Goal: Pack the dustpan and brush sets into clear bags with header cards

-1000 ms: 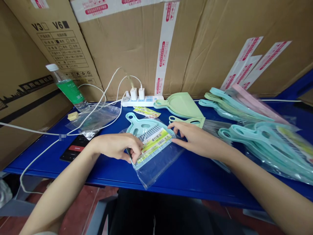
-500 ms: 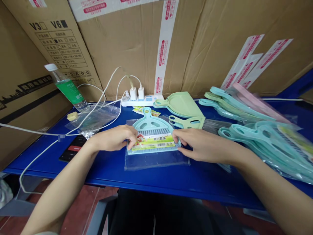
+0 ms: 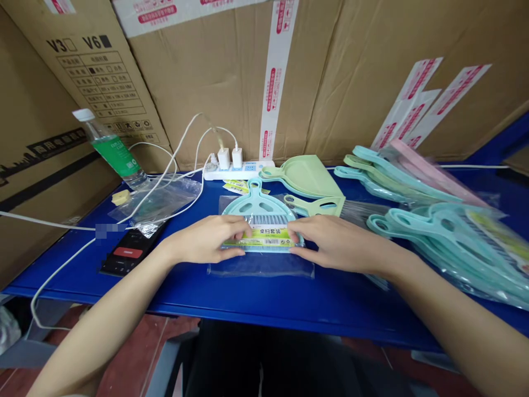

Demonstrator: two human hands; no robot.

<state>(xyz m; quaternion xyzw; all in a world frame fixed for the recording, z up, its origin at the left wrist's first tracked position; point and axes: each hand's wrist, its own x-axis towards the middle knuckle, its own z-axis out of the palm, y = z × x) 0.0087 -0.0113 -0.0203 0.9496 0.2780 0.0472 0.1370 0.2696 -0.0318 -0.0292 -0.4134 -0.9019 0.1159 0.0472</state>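
Note:
A light blue dustpan and brush set [image 3: 256,206] lies in a clear plastic bag [image 3: 264,264] on the blue table, handle pointing away. Across its bristles runs a yellow-green label card [image 3: 268,236]. My left hand [image 3: 219,237] grips the set at its left side, fingers bent over the label's left end. At the right side, my right hand [image 3: 314,240] pinches the set by the label's other end. Just behind the right hand are a green dustpan [image 3: 308,175] and a green brush [image 3: 320,206].
Bagged blue sets [image 3: 450,237] lie at the right, with more blue, green and pink ones [image 3: 397,176] behind. A power strip [image 3: 248,171], white cables, a tilted bottle [image 3: 113,154], a phone [image 3: 128,252] and a plastic bag [image 3: 165,193] occupy the back and left. Cardboard boxes [image 3: 227,66] stand behind.
My left hand has moved right, further over the label. The set has shifted and turned slightly, and its bag's front edge lies a little further back. My right hand still holds the right side.

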